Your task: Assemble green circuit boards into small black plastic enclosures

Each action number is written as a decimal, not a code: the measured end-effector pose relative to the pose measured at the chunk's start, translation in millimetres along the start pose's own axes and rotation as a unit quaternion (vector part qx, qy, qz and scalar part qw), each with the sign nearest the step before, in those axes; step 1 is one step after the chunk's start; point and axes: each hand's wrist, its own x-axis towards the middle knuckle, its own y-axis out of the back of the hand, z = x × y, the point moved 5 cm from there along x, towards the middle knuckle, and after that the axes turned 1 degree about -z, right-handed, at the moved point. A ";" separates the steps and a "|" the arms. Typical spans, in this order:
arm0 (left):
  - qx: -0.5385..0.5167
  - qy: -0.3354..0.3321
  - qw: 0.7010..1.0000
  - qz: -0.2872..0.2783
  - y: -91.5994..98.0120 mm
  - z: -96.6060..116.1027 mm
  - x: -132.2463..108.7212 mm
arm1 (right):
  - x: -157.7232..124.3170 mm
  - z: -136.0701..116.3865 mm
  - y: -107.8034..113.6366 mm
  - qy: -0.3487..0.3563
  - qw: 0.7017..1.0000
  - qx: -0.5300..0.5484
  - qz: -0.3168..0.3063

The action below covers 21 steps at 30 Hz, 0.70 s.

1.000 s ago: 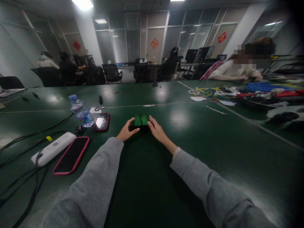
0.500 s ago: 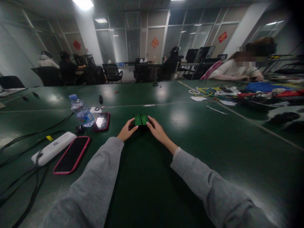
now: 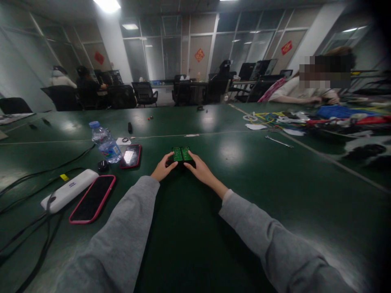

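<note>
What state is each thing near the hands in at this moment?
green circuit boards, side by side, gripped between both hands.
left hand, fingertips closed on the boards' left edge.
right hand, fingertips closed on the boards' right edge.
water bottle, cap on.
small phone, face up, screen bright, lit or reflecting.
large phone, face up, screen dark.
power bank, cable attached.

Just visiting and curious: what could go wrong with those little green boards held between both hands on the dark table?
The small green circuit boards are pinched only at their edges by the fingertips of the left hand and right hand, so they might slip or bend. The clear plastic water bottle stands nearby on the left, beside a red-cased phone; a stray knock could topple it onto that.
</note>
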 end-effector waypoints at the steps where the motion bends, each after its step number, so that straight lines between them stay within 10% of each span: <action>1: 0.001 -0.001 1.000 0.000 -0.2 0.8 -0.4 | -0.1 -0.4 0.1 0.000 1.000 0.000 0.000; 14: 0.022 0.002 1.000 -0.001 -0.3 1.5 -1.0 | -2.8 -4.9 -0.6 0.000 0.997 -0.075 -0.002; 21: 0.214 -0.100 0.971 0.020 -4.4 35.1 -11.4 | -3.0 -5.6 -1.5 0.008 0.991 -0.131 0.013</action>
